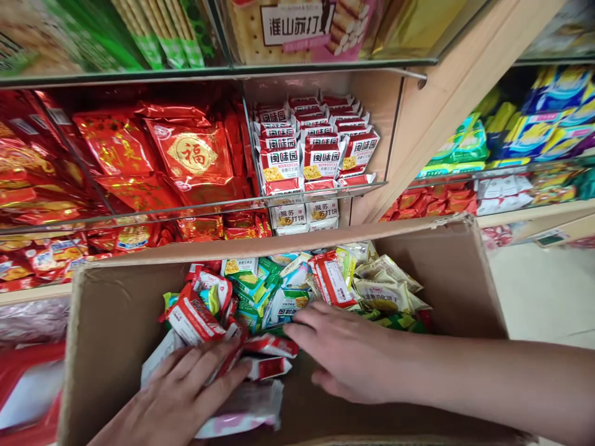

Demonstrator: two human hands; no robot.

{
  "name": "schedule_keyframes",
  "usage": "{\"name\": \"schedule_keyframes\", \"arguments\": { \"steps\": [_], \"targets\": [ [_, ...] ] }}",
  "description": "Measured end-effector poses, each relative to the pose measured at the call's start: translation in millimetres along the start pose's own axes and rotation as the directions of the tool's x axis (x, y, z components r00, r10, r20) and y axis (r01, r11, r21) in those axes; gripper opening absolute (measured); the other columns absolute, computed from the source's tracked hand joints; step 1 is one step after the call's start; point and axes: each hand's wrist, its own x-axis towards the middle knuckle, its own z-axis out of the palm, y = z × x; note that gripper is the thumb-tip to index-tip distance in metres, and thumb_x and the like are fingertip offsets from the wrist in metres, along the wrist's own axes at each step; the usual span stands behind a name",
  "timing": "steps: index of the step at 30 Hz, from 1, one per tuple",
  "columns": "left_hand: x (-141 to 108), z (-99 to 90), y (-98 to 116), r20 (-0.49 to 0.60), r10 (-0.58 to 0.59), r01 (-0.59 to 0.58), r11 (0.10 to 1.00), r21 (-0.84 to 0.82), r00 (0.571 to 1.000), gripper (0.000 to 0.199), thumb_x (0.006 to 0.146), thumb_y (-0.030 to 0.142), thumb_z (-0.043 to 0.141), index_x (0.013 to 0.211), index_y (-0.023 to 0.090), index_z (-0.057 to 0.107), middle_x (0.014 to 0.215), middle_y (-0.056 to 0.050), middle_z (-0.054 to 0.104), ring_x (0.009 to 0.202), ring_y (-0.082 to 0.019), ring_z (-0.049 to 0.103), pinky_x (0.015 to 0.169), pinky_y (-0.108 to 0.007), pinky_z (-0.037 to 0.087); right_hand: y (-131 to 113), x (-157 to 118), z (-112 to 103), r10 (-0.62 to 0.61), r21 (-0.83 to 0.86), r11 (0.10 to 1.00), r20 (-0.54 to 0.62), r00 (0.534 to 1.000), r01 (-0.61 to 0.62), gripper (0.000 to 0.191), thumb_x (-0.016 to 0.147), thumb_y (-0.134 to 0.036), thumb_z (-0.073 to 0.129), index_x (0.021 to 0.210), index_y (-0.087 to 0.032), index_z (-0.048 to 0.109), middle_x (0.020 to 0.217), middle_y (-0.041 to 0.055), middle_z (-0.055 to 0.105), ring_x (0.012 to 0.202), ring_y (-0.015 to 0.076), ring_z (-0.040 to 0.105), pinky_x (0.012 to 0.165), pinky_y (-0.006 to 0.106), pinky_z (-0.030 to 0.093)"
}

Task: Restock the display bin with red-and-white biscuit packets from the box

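Observation:
My left hand [181, 390] lies over red-and-white snack packets [195, 316] at the left of a cardboard box [116, 310]. Its fingers are spread on them, and the thumb is beside a small red packet [270, 368]. Under that hand, a pale pink-and-white packet [246, 406] lies near the box's front. My right hand [348, 350] reaches in from the right, thumb apart from the fingers, holding nothing I can see. Its fingertips are by a green-and-white packet [289, 303]. Farther back are a red-and-white packet [332, 279] and several cream packets [385, 288].
Behind the box's far wall, a glass-fronted shelf [325, 197] holds red packets [190, 152] and rows of red-and-white cracker packets [320, 148]. A wooden upright [418, 118] divides this shelving from more packets at right [548, 130]. Pale floor tiles [543, 291] show beyond the box.

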Motion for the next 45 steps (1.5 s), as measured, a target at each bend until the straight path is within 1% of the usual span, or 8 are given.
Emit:
{"name": "schedule_keyframes", "arguments": {
  "steps": [7, 12, 16, 23, 30, 37, 41, 45],
  "targets": [
    [-6.9, -5.2, -25.9, 0.015, -0.449, 0.448, 0.893, 0.031, 0.893, 0.059, 0.076, 0.044, 0.053, 0.132, 0.033, 0.039, 0.146, -0.010, 0.028, 0.117, -0.033, 0.050, 0.090, -0.046, 0.050, -1.8, 73.7, 34.0, -0.133, 0.178, 0.979, 0.162, 0.978, 0.104, 0.063, 0.067, -0.040, 0.068, 0.119, -0.011, 0.049, 0.114, 0.0150, 0.052, 0.100, 0.0290, 0.052, 0.081, 0.036, 0.046],
    [-4.3, -0.2, -20.5, -0.027, -0.542, 0.539, 0.839, -0.067, 0.840, 0.054, 0.084, 0.033, 0.037, 0.137, 0.025, 0.029, 0.145, -0.013, 0.029, 0.121, -0.029, 0.047, 0.087, -0.039, 0.051, 9.9, 70.2, 39.0, -0.110, 0.094, 0.991, 0.149, 0.983, 0.096, 0.021, 0.072, -0.019, 0.062, 0.092, -0.014, 0.061, 0.102, 0.0087, 0.056, 0.085, 0.0189, 0.057, 0.068, 0.025, 0.044],
    [0.3, -2.5, -14.7, -0.020, -0.598, 0.596, 0.801, -0.060, 0.802, 0.059, 0.082, 0.033, 0.039, 0.138, 0.017, 0.026, 0.140, -0.016, 0.038, 0.122, -0.029, 0.045, 0.095, -0.041, 0.045, 14.8, 46.5, 27.8, -0.020, -0.005, 1.000, 0.190, 0.982, 0.021, 0.022, 0.067, -0.019, 0.061, 0.088, -0.015, 0.060, 0.095, 0.0082, 0.056, 0.076, 0.0204, 0.057, 0.056, 0.027, 0.039],
    [-4.4, 3.4, -21.6, 0.071, -0.575, 0.579, 0.808, -0.105, 0.815, 0.070, 0.083, 0.034, 0.041, 0.143, 0.021, 0.007, 0.103, -0.010, 0.068, 0.097, -0.028, 0.064, 0.079, -0.038, 0.054, 36.7, 11.1, 6.5, 0.120, 0.129, 0.981, 0.191, 0.974, -0.146, 0.026, 0.062, -0.016, 0.060, 0.088, -0.018, 0.057, 0.091, 0.0038, 0.054, 0.080, 0.0185, 0.054, 0.065, 0.026, 0.041],
    [-6.1, 14.0, -15.4, 0.076, -0.546, 0.542, 0.786, -0.297, 0.834, 0.072, 0.086, 0.039, 0.037, 0.143, 0.025, -0.005, 0.134, -0.013, 0.046, 0.118, -0.025, 0.050, 0.090, -0.036, 0.050, 42.8, 6.8, 6.5, 0.107, 0.174, 0.974, 0.212, 0.971, -0.145, 0.034, 0.063, -0.014, 0.058, 0.097, -0.017, 0.058, 0.102, 0.0065, 0.053, 0.090, 0.0203, 0.055, 0.077, 0.029, 0.045],
    [4.2, 0.7, 26.2, -0.093, -0.321, 0.276, 0.904, -0.328, 0.942, 0.074, 0.083, 0.033, 0.041, 0.141, 0.033, -0.005, 0.135, -0.005, 0.048, 0.115, -0.021, 0.053, 0.088, -0.031, 0.051, 14.1, 5.2, 16.4, 0.235, 0.056, 0.965, 0.248, 0.940, -0.256, 0.046, 0.068, -0.017, 0.063, 0.113, -0.008, 0.056, 0.124, 0.0188, 0.048, 0.112, 0.0303, 0.048, 0.093, 0.039, 0.043],
    [18.1, -15.6, 34.7, -0.124, -0.246, 0.229, 0.964, -0.136, 0.961, 0.056, 0.082, 0.041, 0.044, 0.136, 0.036, 0.032, 0.128, -0.004, 0.055, 0.108, -0.028, 0.058, 0.081, -0.043, 0.055, 1.9, -3.3, 26.8, 0.276, -0.028, 0.961, 0.097, 0.956, -0.275, 0.038, 0.070, -0.015, 0.057, 0.107, -0.011, 0.060, 0.136, 0.0162, 0.043, 0.127, 0.0348, 0.032, 0.104, 0.052, 0.030],
    [50.0, -30.8, 52.8, -0.172, -0.132, 0.110, 0.985, -0.132, 0.976, 0.045, 0.079, 0.031, 0.048, 0.124, 0.025, 0.053, 0.120, -0.007, 0.061, 0.106, -0.026, 0.060, 0.086, -0.038, 0.054, 1.6, -8.1, 28.9, 0.185, -0.050, 0.981, -0.069, 0.980, -0.189, 0.023, 0.082, -0.016, 0.047, 0.094, -0.021, 0.065, 0.131, 0.0066, 0.051, 0.122, 0.0282, 0.041, 0.099, 0.044, 0.038]
  ]
}}
